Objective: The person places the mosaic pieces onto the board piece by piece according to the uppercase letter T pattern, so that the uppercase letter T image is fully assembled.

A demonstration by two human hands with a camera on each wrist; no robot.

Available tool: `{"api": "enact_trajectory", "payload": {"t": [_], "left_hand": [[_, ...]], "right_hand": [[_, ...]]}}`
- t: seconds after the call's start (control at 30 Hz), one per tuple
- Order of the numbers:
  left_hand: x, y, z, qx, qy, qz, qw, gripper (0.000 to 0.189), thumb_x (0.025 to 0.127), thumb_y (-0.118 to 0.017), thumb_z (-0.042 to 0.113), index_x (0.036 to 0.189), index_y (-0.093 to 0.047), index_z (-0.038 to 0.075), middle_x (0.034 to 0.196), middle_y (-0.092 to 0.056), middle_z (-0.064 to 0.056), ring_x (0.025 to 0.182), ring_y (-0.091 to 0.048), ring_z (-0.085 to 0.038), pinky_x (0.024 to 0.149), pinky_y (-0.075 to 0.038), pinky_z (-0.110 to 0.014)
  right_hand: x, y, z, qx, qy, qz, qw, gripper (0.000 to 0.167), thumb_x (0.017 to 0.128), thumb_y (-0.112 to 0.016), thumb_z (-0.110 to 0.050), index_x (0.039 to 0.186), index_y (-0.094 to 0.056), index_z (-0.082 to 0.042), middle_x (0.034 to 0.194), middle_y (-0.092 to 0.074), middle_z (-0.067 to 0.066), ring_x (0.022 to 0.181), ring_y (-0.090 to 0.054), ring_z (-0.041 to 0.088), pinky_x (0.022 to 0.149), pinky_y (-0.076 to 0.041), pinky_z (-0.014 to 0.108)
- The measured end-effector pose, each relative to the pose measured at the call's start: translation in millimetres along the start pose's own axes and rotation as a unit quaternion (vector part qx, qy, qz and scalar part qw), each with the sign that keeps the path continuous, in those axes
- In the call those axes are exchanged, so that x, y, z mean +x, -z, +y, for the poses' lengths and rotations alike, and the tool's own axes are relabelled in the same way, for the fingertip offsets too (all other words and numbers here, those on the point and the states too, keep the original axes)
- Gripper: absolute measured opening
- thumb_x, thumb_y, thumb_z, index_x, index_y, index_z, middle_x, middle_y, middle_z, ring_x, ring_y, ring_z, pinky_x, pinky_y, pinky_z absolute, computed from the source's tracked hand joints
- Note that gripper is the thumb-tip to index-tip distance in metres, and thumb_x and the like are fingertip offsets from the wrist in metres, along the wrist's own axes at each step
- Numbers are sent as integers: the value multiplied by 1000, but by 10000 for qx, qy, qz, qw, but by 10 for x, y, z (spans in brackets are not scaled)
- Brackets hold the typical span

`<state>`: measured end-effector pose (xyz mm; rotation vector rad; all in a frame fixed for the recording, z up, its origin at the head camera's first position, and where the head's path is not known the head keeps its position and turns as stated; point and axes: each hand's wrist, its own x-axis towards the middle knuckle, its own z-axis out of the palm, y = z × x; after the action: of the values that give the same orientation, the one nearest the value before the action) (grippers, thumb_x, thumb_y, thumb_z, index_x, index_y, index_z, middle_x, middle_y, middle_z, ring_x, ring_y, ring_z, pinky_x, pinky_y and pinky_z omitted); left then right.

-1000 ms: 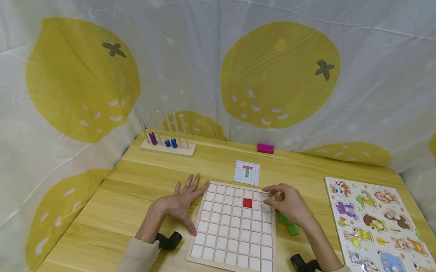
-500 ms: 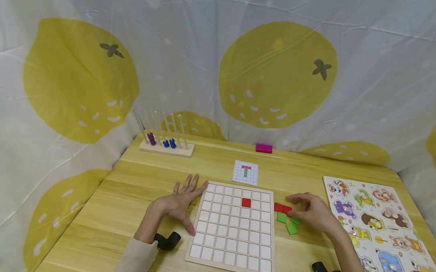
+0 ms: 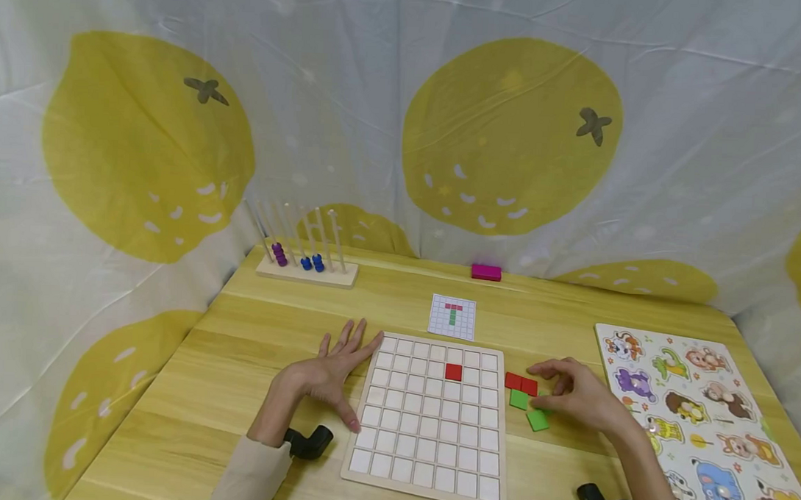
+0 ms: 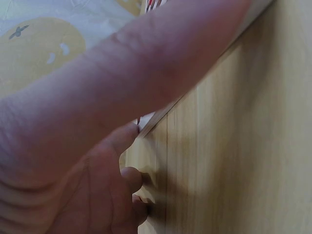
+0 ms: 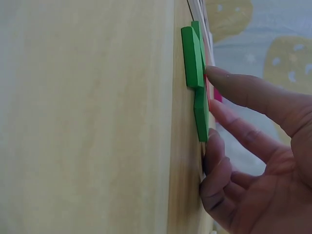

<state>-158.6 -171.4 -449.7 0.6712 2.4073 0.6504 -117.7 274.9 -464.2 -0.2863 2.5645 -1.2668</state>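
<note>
Gaping, empty, right hand (image 3: 579,394) mostly screens from head view a green tile (image 5: 201,117) its wrist view shows.

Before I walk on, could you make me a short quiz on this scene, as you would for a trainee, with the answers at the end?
1. How many red tiles show on the table beside the board?
A) One
B) Two
C) Four

2. True or false: the right hand is touching the board.

3. Fill in: the colored squares on the card form the letter ___.

Key:
1. B.
2. False. The left hand touches the board; the right hand is apart from it, over by the loose tiles.
3. T.
</note>
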Motion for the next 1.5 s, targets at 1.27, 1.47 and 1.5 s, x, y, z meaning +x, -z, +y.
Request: {"api": "enact_trajectory", "payload": {"t": [1.27, 1.47, 1.5], "left_hand": [[-9, 10, 9, -28, -28, -7, 10000, 148, 59, -101, 37, 168, -3, 15, 169, 23, -23, 156, 25, -44, 124, 15, -70], [-3, 3, -6, -49, -25, 13, 10000, 148, 58, -101, 37, 168, -4, 15, 170, 23, -22, 157, 25, -43, 124, 16, -70], [-2, 2, -7, -50, -21, 11, 10000, 148, 58, -101, 37, 168, -4, 16, 170, 23, -22, 157, 26, -43, 124, 16, -70]], "right_hand": [[11, -40, -13, -137, 47, 134, 9998, 41, 83, -85, -12, 121, -71, -3, 110, -58, 15, 75, -45, 10, 63, -44, 23], [14, -48, -16, -198, 6, 199, 9996, 40, 82, -86, -12, 119, -72, -5, 108, -59, 14, 75, -45, 11, 63, -43, 23], [13, -49, -17, -200, -16, 205, 9996, 39, 82, -86, -12, 118, -72, -5, 108, -58, 13, 75, -45, 11, 63, -43, 24]]}}
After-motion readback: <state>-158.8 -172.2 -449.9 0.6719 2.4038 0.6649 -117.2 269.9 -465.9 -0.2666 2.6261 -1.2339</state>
